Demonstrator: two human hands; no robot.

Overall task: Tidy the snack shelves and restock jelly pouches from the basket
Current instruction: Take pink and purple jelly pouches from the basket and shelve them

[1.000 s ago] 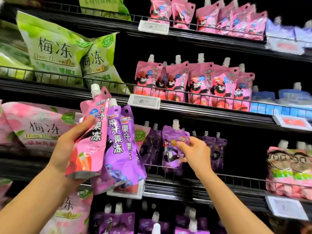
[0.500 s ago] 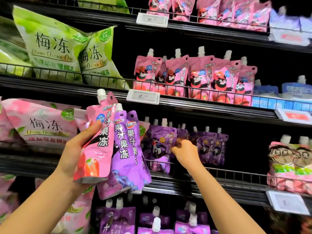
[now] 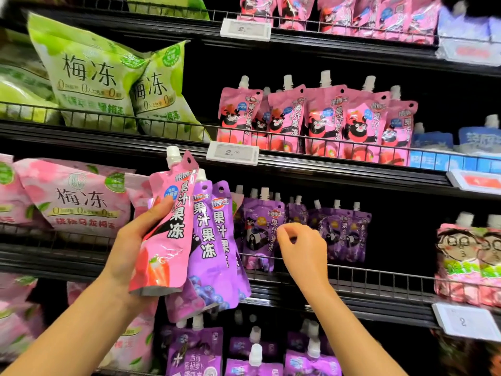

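**One head-worn view, close to the shelves**

We have a single wide-angle view from the person's head, facing forward and slightly upward at the black shelf rack (image 3: 339, 169). We stand near: both forearms enter from the bottom edge, and the left hand (image 3: 130, 251) and right hand (image 3: 303, 253) sit mid-frame. No second view shares the scene.

Shop aisle w/ black wire-front shelves (image 3: 352, 278), price tags (image 3: 232, 153), rows of jelly pouches (image 3: 311, 118).
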